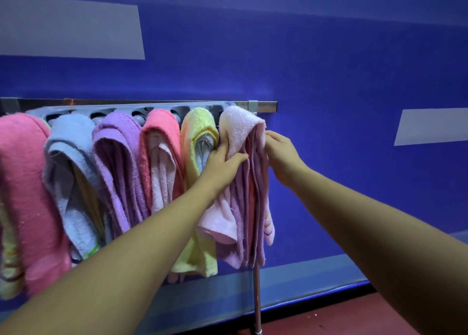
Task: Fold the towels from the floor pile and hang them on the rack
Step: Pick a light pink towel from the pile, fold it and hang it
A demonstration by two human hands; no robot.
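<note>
Both left hand (pixel 222 165) and right hand (pixel 281 152) clutch the fluffy folded pale-pink towel (pixel 240 127).

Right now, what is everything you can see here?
pink towel: one, pink, far left
light blue towel: one, light blue, second from left
purple towel: one, purple, third
coral towel: one, coral, fourth
yellow towel: one, yellow, fifth
pale pink towel: one, pale pink, right end
rack bar: one, silver, behind towel tops
plastic strip: one, grey, before rack bar
pole: one, silver, below right end
wall: one, blue with grey patches, behind
floor: one, red, lower right
left hand: one, grips pale pink towel's left side
right hand: one, holds its right edge
</note>
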